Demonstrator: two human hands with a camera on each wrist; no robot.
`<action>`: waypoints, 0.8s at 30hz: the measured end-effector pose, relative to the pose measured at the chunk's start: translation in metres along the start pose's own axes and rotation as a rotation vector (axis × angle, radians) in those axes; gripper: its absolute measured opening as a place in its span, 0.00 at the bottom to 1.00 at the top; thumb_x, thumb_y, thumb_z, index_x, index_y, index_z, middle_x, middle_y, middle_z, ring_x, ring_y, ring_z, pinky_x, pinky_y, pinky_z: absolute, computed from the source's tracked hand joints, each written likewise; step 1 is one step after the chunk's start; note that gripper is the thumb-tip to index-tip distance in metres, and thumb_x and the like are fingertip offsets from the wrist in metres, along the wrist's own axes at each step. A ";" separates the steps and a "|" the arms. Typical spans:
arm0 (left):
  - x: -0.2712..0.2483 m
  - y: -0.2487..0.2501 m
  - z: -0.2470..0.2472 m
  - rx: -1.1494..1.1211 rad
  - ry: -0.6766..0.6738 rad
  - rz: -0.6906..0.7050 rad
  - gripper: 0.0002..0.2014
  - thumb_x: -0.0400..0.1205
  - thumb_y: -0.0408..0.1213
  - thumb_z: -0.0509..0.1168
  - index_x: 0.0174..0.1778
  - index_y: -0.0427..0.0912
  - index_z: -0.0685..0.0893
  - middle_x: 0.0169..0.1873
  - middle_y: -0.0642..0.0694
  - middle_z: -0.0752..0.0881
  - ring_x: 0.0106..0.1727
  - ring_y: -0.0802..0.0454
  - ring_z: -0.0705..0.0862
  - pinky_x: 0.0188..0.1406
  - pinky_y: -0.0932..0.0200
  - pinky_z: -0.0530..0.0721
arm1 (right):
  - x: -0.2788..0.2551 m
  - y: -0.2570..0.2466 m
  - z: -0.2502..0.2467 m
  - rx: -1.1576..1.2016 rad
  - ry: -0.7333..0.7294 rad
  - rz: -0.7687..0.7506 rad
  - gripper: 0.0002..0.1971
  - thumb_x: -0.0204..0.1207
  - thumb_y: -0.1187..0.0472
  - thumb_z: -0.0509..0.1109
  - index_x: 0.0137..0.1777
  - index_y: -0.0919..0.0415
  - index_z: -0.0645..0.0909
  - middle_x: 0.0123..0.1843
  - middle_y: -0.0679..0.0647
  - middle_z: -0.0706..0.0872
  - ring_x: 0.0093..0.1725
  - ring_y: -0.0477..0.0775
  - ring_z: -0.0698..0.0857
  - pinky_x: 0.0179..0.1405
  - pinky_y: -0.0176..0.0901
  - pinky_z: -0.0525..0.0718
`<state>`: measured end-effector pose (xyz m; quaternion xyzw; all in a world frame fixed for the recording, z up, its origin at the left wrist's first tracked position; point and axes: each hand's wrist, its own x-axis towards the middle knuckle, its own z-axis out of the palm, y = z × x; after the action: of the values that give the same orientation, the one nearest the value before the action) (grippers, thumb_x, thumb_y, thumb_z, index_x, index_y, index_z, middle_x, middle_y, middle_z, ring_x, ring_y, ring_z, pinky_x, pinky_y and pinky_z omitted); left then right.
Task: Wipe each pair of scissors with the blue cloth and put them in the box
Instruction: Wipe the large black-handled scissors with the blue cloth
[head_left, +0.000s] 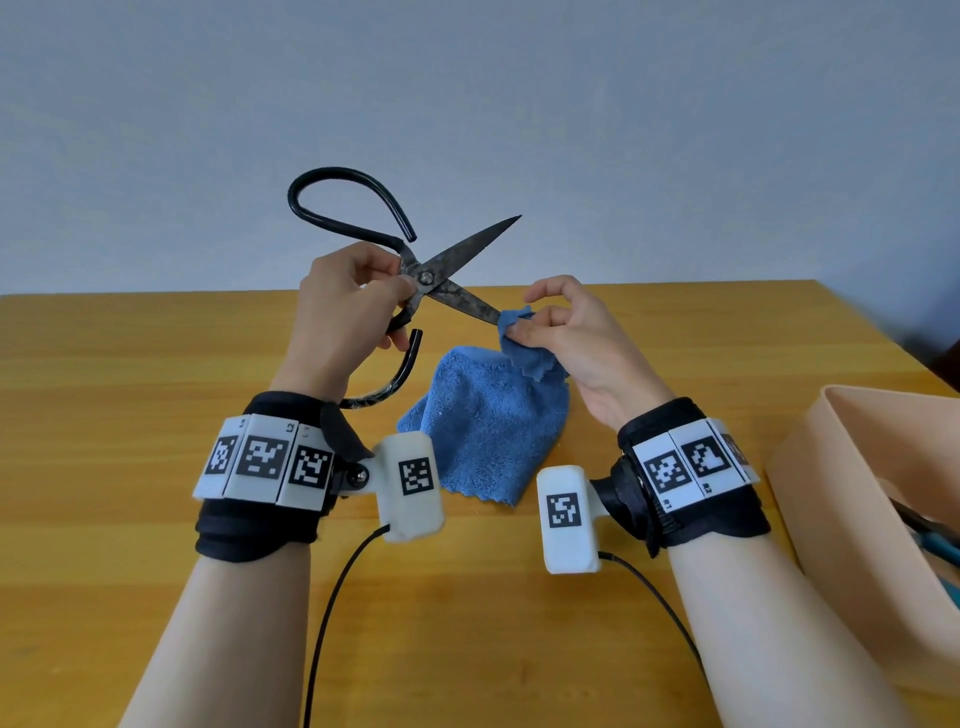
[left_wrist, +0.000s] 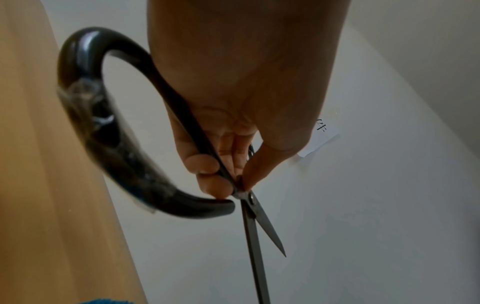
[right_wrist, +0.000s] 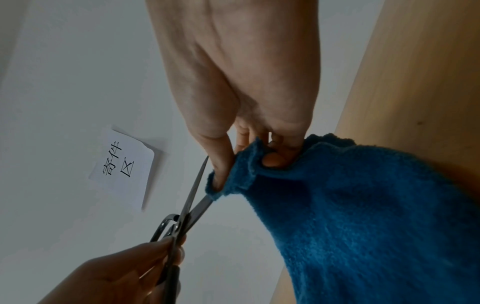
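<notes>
Wooden table (head_left: 156, 467) is being used as the work surface, with the beige box (head_left: 831, 467) sitting at the right edge; dark handles are being glimpsed inside it. Blue cloth (head_left: 488, 415) is being draped down toward the table, its top corner being pinched by the right hand (head_left: 576, 338) around the lower blade tip. Black scissors (head_left: 441, 280) are being held up, blades spread, by the left hand (head_left: 337, 306), gripped near the pivot. Risk is being judged: bare blade edges are being run near fingertips, so a cut or snagged cloth could be caused by a slip.
</notes>
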<state>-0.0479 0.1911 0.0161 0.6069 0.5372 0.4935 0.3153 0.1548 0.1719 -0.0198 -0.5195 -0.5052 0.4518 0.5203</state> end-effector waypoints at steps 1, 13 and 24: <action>0.000 0.000 0.000 -0.002 -0.002 -0.003 0.01 0.81 0.30 0.67 0.46 0.38 0.83 0.36 0.39 0.86 0.21 0.47 0.82 0.22 0.61 0.77 | 0.000 -0.001 0.000 0.002 -0.008 0.003 0.15 0.77 0.70 0.74 0.61 0.59 0.77 0.41 0.59 0.83 0.31 0.44 0.83 0.26 0.31 0.77; 0.002 -0.004 -0.006 0.055 0.020 0.014 0.02 0.81 0.31 0.68 0.47 0.37 0.84 0.36 0.40 0.87 0.20 0.50 0.82 0.21 0.63 0.77 | 0.004 0.003 -0.013 0.059 0.392 -0.081 0.12 0.78 0.73 0.67 0.53 0.55 0.78 0.55 0.60 0.85 0.52 0.51 0.85 0.41 0.36 0.82; -0.002 -0.002 0.003 0.119 -0.036 0.066 0.01 0.81 0.30 0.68 0.44 0.38 0.83 0.42 0.38 0.88 0.19 0.50 0.82 0.22 0.64 0.78 | -0.004 -0.014 -0.003 0.125 0.082 -0.038 0.11 0.80 0.69 0.63 0.54 0.59 0.86 0.36 0.48 0.87 0.30 0.39 0.81 0.26 0.30 0.75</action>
<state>-0.0454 0.1900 0.0128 0.6510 0.5393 0.4599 0.2719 0.1571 0.1670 -0.0058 -0.4945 -0.4641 0.4507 0.5805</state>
